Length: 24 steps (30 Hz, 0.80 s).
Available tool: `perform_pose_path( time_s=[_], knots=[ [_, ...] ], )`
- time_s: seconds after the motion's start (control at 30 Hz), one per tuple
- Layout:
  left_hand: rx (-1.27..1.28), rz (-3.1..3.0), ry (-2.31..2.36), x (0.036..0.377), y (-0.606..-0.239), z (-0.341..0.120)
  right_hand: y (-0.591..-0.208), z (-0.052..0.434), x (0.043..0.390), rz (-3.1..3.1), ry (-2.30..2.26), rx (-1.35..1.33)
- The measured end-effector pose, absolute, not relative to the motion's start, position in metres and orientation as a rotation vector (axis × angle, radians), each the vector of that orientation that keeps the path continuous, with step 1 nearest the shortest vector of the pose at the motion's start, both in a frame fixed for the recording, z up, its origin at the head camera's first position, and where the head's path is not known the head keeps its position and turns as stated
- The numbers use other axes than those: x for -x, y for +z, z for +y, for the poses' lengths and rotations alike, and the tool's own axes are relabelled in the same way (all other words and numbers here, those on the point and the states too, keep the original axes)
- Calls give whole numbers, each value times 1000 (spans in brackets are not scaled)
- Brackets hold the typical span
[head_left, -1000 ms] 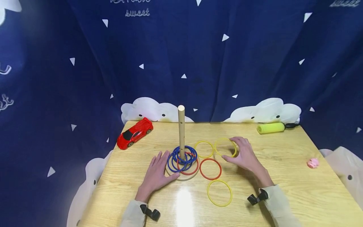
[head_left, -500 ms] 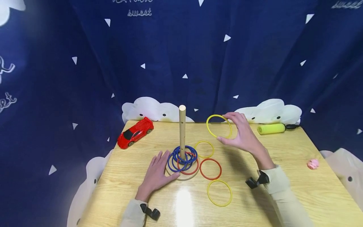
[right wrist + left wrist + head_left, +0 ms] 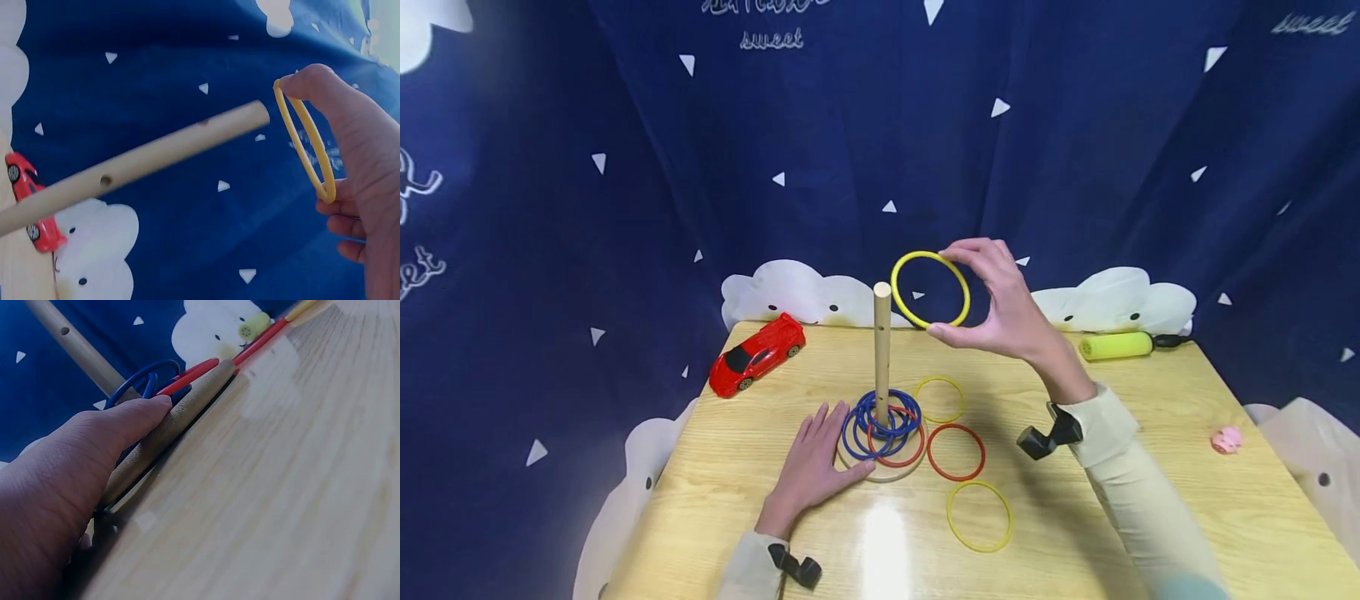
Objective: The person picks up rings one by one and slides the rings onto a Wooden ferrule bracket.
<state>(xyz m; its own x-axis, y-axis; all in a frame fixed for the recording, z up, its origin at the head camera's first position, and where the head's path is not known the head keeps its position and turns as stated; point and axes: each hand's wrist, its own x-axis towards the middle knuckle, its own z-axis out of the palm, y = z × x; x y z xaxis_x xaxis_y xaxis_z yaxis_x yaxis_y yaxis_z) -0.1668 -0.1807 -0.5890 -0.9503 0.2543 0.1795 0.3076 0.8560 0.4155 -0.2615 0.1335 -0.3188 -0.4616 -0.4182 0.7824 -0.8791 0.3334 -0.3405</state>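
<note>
My right hand (image 3: 996, 304) pinches a yellow ring (image 3: 895, 283) between thumb and fingers. The ring is tilted up in the air, just right of the top of a wooden peg (image 3: 882, 350). In the right wrist view the yellow ring (image 3: 300, 140) is apart from the peg's end (image 3: 250, 115). My left hand (image 3: 812, 467) rests with fairly straight fingers at the left side of the peg's round wooden base (image 3: 891, 475). Its thumb (image 3: 140, 415) touches the base's rim. Several blue rings (image 3: 867, 417) and a red ring (image 3: 922, 442) lie around the peg's foot.
A loose red ring (image 3: 982, 454) and two yellow rings, one behind (image 3: 961, 398) and one in front (image 3: 1009, 517), lie right of the base. A red toy car (image 3: 756, 357), a yellow pump (image 3: 1116, 346) and a pink pig toy (image 3: 1227, 440) sit near the table's edges.
My right hand has lifted the yellow ring off the table and carried it up and left to beside the peg's top. The left hand has stayed at the base.
</note>
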Motion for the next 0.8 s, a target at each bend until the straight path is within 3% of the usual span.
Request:
perform_pose_path(
  time_s=[0.3,0.8],
  knots=[
    [465,-2884,-702,166,-588,-179,-320,110,261,-2086,953,-1244],
    [449,-2922,-686,166,-588,-182,-398,97,258,-2424,833,-1220]
  ],
)
